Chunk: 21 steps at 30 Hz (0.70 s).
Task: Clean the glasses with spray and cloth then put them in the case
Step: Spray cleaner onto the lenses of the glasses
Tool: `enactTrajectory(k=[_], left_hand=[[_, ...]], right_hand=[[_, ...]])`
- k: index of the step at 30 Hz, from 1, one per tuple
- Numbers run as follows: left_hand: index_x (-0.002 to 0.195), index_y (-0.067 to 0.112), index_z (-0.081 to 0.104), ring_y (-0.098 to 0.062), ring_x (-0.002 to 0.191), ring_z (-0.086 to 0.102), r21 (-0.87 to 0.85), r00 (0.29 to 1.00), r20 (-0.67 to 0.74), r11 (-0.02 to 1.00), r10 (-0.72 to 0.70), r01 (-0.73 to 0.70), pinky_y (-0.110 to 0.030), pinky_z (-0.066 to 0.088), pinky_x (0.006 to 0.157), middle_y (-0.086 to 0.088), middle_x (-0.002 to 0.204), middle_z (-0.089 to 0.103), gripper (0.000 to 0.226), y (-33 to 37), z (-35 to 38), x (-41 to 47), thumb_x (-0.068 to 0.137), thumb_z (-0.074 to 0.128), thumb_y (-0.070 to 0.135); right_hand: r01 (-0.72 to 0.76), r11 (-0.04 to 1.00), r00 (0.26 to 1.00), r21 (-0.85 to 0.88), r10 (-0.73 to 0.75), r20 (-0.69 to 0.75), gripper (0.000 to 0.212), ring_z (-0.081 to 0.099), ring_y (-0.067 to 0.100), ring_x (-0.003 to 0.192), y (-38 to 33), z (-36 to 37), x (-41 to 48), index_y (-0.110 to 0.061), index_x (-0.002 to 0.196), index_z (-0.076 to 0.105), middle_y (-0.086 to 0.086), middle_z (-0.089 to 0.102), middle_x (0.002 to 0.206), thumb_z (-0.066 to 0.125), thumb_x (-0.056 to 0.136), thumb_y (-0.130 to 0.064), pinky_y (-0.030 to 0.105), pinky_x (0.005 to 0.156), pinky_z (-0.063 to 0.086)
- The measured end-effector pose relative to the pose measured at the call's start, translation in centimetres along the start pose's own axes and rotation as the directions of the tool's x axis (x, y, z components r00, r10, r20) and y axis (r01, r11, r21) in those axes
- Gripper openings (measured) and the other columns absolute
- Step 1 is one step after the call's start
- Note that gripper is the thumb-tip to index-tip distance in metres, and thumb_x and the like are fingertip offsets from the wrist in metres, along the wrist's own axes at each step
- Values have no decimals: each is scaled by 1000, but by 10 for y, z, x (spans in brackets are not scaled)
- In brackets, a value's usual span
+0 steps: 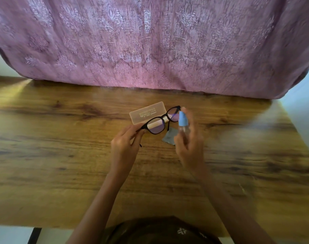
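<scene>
Black glasses [160, 120], pinched at one temple by the left hand [126, 146], hang beside the bottle [183, 123] gripped in the right hand [189, 147].

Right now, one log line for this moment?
step: spraying | left hand: holds glasses | right hand: holds spray bottle | cloth, case: on table

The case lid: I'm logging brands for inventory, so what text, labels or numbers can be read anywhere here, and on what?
Case: several lines of pale print, upside down to the camera and blurred; not readable.
Spray bottle in the right hand: no label visible.
Glasses in the left hand: no marking visible.
Shirt: small white emblem, no words.
</scene>
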State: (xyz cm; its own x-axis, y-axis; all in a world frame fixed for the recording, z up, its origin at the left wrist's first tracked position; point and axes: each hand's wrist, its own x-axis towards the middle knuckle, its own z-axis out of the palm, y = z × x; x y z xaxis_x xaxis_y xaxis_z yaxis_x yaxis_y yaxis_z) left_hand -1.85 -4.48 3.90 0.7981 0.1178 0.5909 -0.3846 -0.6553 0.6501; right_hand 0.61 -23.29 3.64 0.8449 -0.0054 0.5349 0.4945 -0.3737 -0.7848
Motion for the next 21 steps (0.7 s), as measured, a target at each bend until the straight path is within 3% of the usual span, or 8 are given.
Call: enactTrajectory(k=[3,7,14,21], left_hand=[[112,12,68,-3,86,63,6,1000,-3,1000,28,-28,-26,56,69,13,101,62,23,-1,-1,-1,89,65,15],[112,13,67,1,86,60,3,998,-18,998,55,-55,-23,55,68,13,101,61,23,-1,-2,0,90,62,18],[109,8,70,-6,82,63,8,998,-24,998,63,-63,-29,55,66,-1,97,71,23,0,-2,0,90,61,17],[108,9,70,-6,84,64,-2,999,-28,999,46,-46,-29,55,68,10,99,65,23,2,-3,-1,91,60,20]], right_hand=[[47,999,995,0,-47,90,52,36,0,48,-23,4,-9,-6,137,46,-13,37,57,54,86,-10,7,53,35],[44,998,986,-54,-34,166,56,46,-4,58,-36,11,-13,-8,137,49,-26,33,67,61,83,-14,5,63,37],[14,990,987,-139,8,162,55,47,3,58,-42,10,-13,-19,136,48,-20,39,61,61,82,-24,8,59,41],[64,994,980,-94,-45,193,55,50,-4,61,-50,6,-4,-20,138,45,-24,42,64,60,85,-18,3,63,38]])
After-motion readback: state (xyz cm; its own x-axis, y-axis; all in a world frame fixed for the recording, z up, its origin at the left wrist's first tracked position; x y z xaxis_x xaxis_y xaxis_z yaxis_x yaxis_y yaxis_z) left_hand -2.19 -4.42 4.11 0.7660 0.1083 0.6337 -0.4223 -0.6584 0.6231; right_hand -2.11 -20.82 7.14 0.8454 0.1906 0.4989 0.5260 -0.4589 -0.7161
